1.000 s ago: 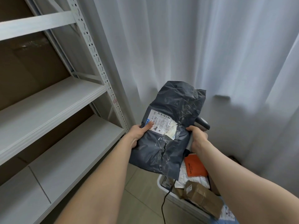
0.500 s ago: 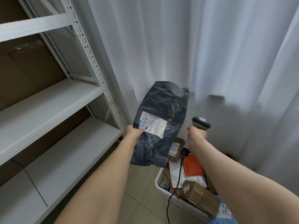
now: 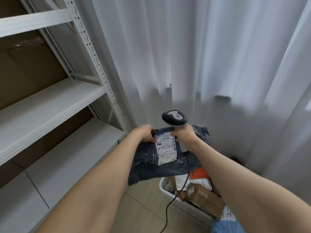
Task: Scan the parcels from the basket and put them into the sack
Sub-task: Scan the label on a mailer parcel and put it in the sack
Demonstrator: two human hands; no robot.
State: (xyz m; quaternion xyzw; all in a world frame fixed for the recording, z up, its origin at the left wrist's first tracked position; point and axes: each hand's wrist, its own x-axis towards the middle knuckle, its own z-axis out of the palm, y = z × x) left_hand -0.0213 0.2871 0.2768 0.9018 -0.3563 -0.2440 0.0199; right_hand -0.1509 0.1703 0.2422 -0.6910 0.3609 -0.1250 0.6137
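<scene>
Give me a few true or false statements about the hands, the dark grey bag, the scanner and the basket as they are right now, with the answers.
1. The left hand holds the dark grey plastic mailer bag by its edge. True.
2. The right hand grips a roll of tape. False: it grips the grey handheld barcode scanner by its handle.
3. The bag's white shipping label faces the camera. True.
4. The white plastic basket holds no parcels. False: a brown cardboard parcel and others lie in it.
5. The scanner is cordless. False: a black cable hangs down from it.
</scene>
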